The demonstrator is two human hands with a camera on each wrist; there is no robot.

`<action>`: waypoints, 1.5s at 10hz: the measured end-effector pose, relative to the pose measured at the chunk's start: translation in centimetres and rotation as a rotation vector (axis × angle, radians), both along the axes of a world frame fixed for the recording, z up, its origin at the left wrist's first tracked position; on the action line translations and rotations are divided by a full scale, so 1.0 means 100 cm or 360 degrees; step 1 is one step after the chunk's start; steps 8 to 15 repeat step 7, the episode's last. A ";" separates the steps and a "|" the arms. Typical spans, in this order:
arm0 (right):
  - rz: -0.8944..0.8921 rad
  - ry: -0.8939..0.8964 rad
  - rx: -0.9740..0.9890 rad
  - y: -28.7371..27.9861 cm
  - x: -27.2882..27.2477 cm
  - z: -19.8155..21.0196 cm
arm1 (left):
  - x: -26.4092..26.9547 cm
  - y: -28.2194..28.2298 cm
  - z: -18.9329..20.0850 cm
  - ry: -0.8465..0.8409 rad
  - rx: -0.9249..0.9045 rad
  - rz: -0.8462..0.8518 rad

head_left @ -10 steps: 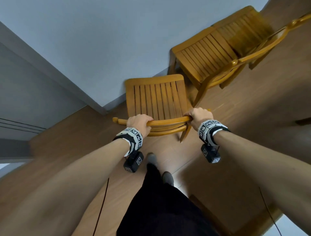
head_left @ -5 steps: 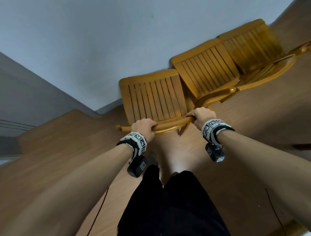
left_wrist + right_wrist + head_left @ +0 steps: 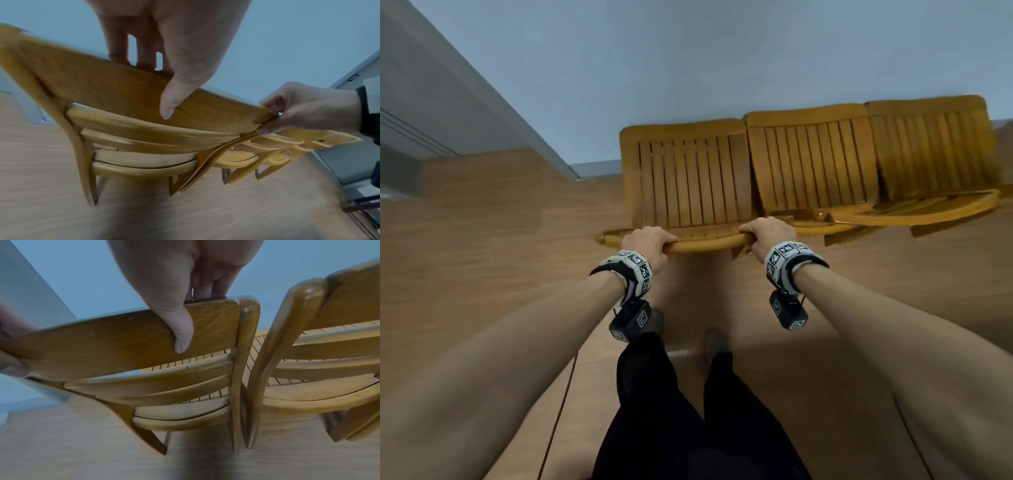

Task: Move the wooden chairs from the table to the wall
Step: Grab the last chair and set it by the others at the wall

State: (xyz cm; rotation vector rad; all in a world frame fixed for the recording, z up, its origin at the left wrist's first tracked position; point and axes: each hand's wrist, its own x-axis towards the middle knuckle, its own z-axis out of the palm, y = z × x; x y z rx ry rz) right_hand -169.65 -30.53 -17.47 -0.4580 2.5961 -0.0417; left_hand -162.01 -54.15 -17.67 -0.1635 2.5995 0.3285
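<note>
Three slatted wooden chairs stand in a row with their seats toward the pale wall point(image 3: 688, 61). I hold the leftmost chair point(image 3: 685, 181) by its curved top rail point(image 3: 705, 245). My left hand point(image 3: 647, 241) grips the rail's left part, thumb on the near face point(image 3: 170, 100). My right hand point(image 3: 770, 233) grips the rail's right end, thumb pressed on the wood point(image 3: 180, 331). The middle chair point(image 3: 811, 161) sits right beside it, their back posts almost touching point(image 3: 244, 369). The third chair point(image 3: 931, 147) is at the far right.
A wooden floor point(image 3: 482, 257) spreads around me. A grey door frame or wall corner point(image 3: 465, 102) runs down at the left, meeting the wall near the chair. My legs in black trousers point(image 3: 688, 411) and my feet stand just behind the chair.
The chair I hold has swung round and moved in beside the other two, now lined up with them against the wall. Both hands keep the same grip on the rail.
</note>
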 end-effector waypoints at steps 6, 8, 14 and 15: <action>-0.0229 -0.0039 -0.0685 0.021 0.034 0.003 | 0.031 0.005 0.027 0.0106 0.0245 0.0382; -0.0262 0.0038 -0.0742 0.019 0.045 0.010 | 0.025 0.004 0.039 0.0154 0.0222 0.0271; -0.0262 0.0038 -0.0742 0.019 0.045 0.010 | 0.025 0.004 0.039 0.0154 0.0222 0.0271; -0.0262 0.0038 -0.0742 0.019 0.045 0.010 | 0.025 0.004 0.039 0.0154 0.0222 0.0271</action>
